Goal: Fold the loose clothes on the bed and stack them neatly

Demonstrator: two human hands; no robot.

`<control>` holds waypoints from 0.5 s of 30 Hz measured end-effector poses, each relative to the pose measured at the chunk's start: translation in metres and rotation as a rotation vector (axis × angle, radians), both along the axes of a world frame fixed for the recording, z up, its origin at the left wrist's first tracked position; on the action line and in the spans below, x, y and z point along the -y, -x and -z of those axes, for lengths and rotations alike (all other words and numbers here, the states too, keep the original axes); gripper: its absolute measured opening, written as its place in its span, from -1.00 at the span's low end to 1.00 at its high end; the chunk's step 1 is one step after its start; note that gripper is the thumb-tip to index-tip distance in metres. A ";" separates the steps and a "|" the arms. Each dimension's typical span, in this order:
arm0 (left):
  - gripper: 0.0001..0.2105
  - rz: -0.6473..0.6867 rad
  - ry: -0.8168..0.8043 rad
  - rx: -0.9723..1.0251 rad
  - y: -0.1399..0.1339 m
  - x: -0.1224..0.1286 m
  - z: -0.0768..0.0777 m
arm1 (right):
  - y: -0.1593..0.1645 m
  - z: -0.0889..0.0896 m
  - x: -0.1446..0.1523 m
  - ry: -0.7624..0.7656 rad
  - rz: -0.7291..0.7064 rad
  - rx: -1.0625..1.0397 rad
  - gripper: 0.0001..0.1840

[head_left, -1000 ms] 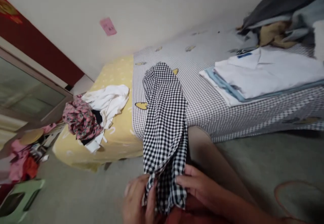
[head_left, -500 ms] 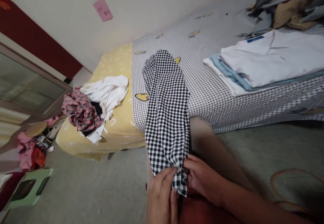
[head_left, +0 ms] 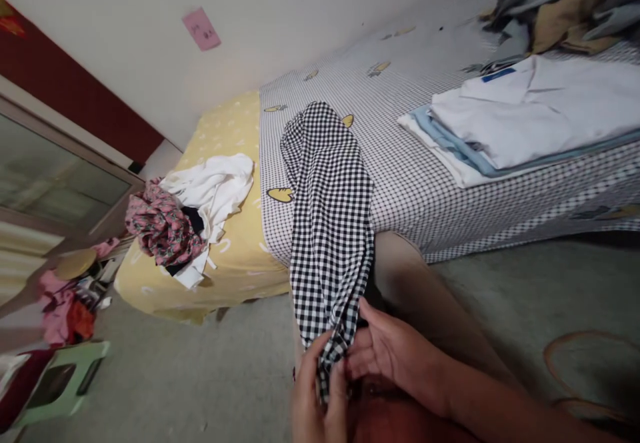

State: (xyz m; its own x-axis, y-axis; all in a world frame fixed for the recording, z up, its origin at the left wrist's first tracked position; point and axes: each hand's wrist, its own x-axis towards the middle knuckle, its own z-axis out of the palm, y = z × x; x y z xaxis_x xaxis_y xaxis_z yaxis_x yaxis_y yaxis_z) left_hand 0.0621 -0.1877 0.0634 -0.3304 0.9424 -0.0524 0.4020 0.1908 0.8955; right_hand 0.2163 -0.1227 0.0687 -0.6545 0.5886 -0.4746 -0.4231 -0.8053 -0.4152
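Note:
A black-and-white checked garment (head_left: 330, 209) lies lengthwise from the bed down toward me, its near end narrowed and bunched over my legs. My left hand (head_left: 320, 393) is closed on that bunched end, thumb and fingers to either side of the cloth. Just to the right is my right hand (head_left: 395, 356), palm partly showing, thumb raised apart from the loosely bent fingers. Its fingertips rest against or very close to the cloth's edge; contact is hard to make out. The garment's exact kind does not show.
Folded shirts (head_left: 530, 119) are stacked on the checked bedsheet (head_left: 400, 196) at right, with a heap of dark clothes (head_left: 570, 16) behind. On the yellow sheet (head_left: 240, 256) lie a white garment (head_left: 215, 183) and a pink patterned cloth (head_left: 160, 226). A green stool (head_left: 75, 389) stands at lower left.
The garment's near end has been gathered tighter and shifted slightly left in my left hand. My right thumb and fingers have come apart from the cloth they were pinching.

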 end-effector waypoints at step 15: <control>-0.43 -0.236 0.243 0.609 0.016 -0.020 0.000 | -0.012 -0.003 0.004 -0.549 0.204 0.363 -0.32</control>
State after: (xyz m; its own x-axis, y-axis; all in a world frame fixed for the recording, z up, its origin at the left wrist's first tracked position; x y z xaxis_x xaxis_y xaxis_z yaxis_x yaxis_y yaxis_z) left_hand 0.0461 -0.1681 0.0637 -0.3699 0.7870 -0.4937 -0.2353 0.4347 0.8693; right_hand 0.2284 -0.1265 0.0717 -0.3608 0.9011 -0.2406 -0.3008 -0.3566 -0.8845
